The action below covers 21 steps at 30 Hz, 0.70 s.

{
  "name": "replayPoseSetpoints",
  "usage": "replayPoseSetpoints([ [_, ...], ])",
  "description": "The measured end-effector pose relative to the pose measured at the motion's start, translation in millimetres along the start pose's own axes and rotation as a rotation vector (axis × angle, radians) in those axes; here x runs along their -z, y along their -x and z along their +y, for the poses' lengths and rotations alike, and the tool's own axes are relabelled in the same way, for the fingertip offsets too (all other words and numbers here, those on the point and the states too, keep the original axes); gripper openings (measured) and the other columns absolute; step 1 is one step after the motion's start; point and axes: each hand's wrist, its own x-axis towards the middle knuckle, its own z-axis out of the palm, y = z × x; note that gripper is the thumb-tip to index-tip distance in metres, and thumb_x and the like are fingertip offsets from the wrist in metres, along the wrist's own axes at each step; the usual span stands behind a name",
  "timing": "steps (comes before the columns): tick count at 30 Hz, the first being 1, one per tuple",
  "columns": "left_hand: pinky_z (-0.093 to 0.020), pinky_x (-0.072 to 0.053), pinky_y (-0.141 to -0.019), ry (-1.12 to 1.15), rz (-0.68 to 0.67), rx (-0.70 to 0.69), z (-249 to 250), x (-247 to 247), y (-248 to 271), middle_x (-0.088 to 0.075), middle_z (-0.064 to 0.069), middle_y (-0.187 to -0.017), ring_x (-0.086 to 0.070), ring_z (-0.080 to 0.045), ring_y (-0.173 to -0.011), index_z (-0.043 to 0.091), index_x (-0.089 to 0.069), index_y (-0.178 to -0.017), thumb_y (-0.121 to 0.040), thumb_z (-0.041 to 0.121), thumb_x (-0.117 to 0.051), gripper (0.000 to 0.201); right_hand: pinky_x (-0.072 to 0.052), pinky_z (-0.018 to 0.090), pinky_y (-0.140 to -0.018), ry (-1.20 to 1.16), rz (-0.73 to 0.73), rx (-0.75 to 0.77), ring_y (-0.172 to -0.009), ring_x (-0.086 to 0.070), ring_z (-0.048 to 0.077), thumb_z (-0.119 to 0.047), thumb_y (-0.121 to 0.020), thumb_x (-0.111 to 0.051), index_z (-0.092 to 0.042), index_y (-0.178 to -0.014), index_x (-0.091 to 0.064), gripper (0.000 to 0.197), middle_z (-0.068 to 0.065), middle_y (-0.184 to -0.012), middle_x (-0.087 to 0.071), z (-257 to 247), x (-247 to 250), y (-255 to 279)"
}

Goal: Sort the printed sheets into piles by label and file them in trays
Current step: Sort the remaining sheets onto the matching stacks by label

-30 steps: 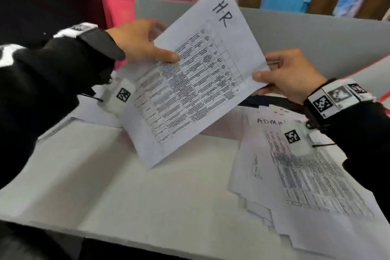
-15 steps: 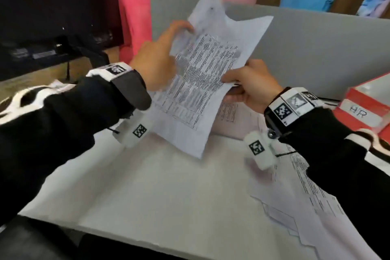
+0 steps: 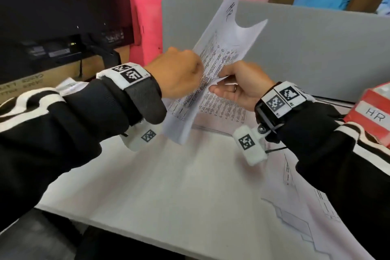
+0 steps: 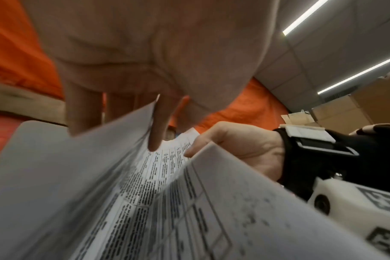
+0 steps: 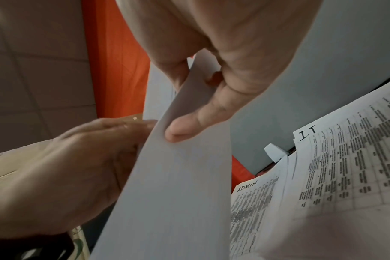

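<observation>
A printed sheet marked HR point(image 3: 229, 34) stands nearly upright above the table, bowed lengthwise. My left hand point(image 3: 197, 70) grips its left edge. In the left wrist view one finger point(image 4: 155, 135) lies on the printed side of the sheet point(image 4: 145, 193). My right hand point(image 3: 221, 83) pinches the right edge; in the right wrist view its thumb point(image 5: 185, 130) presses the blank back of the sheet point(image 5: 174, 184). A red tray labelled HR point(image 3: 373, 116) sits at the far right.
Loose printed sheets point(image 3: 306, 207) lie spread on the white table point(image 3: 168, 186) at the right; the right wrist view shows some marked ADMIN point(image 5: 252, 202) and I.T point(image 5: 345, 158). A grey partition point(image 3: 316, 48) stands behind. A dark monitor point(image 3: 52, 17) is at the back left.
The HR sheet has swung from flat and face-up to nearly upright and bowed. Both hands have closed in towards each other on it. The HR tray has come into view.
</observation>
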Motion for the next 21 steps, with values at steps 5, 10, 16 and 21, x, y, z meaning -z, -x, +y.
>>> replayPoseSetpoints([
  [5,-0.035,-0.047,-0.070,-0.106,-0.078,0.057,-1,-18,3,-0.061,-0.008,-0.091,-0.062,-0.034,-0.092,0.016,-0.066,-0.104,-0.088,0.060,-0.063,0.047,-0.063,0.034,-0.064,-0.005,-0.110,0.012,-0.077,-0.075,0.035,-0.005,-0.095,-0.064,-0.003,-0.097,-0.062,0.003,0.015,-0.082,-0.058,4,-14,0],
  [10,-0.040,-0.044,-0.074,-0.323,0.008,0.183,-43,4,2,-0.060,-0.028,-0.116,-0.062,-0.048,-0.102,0.005,-0.058,-0.128,-0.096,0.028,-0.061,0.039,-0.059,0.046,-0.088,0.307,-0.163,0.089,-0.088,-0.075,0.028,-0.039,-0.089,-0.079,-0.018,-0.093,-0.063,0.026,0.005,-0.097,-0.068,5,12,-8],
  [16,-0.034,-0.048,-0.064,-0.515,-0.131,0.467,-145,41,39,-0.051,-0.009,-0.075,-0.055,-0.033,-0.069,0.002,-0.061,-0.116,-0.088,0.026,-0.069,0.038,-0.053,0.038,-0.070,1.035,-0.048,0.104,-0.077,-0.063,0.021,-0.025,-0.081,-0.086,-0.013,-0.083,-0.066,0.024,0.004,-0.077,-0.068,16,97,-31],
  [21,-0.029,-0.052,-0.065,-0.645,-0.368,0.604,-197,24,74,-0.055,-0.001,-0.080,-0.062,-0.025,-0.077,0.014,-0.062,-0.115,-0.091,0.039,-0.064,0.035,-0.052,0.034,-0.069,1.308,-0.096,-0.062,-0.083,-0.062,0.020,-0.033,-0.083,-0.084,-0.014,-0.094,-0.070,0.026,0.010,-0.096,-0.072,9,146,-36],
])
